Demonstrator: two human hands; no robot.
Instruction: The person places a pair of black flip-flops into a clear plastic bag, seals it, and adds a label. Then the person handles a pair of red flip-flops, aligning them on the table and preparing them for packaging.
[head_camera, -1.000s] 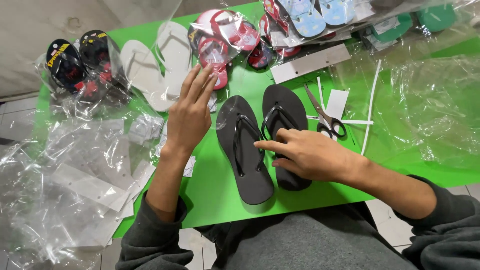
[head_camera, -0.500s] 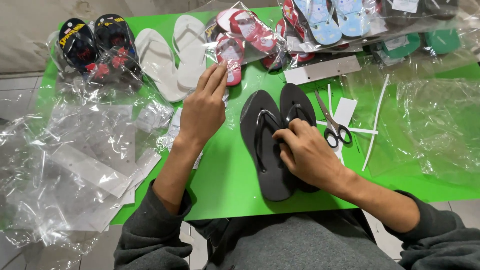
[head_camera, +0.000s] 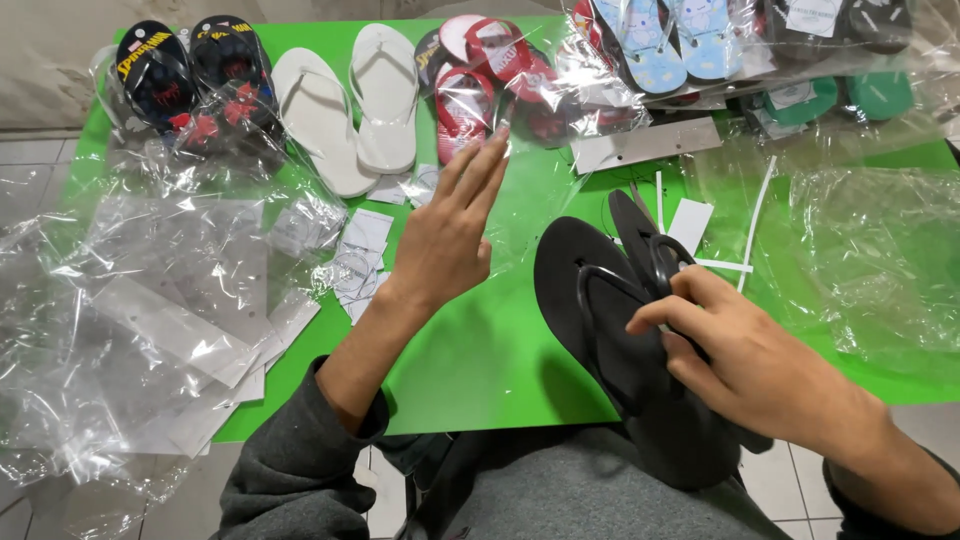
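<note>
Right now the right hand (head_camera: 745, 365) clasps two stacked black rubber flip-flops (head_camera: 600, 320) at the green table's (head_camera: 480, 350) near edge, heels overhanging, toes pointing far. Left hand (head_camera: 450, 235) flat, fingers spread, holding nothing.

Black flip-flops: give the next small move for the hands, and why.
Probably bring the open left hand across to steady the flat black flip-flop. Only the right hand grips the pair, the second flip-flop stands tilted on edge, and both overhang the green table edge.
</note>
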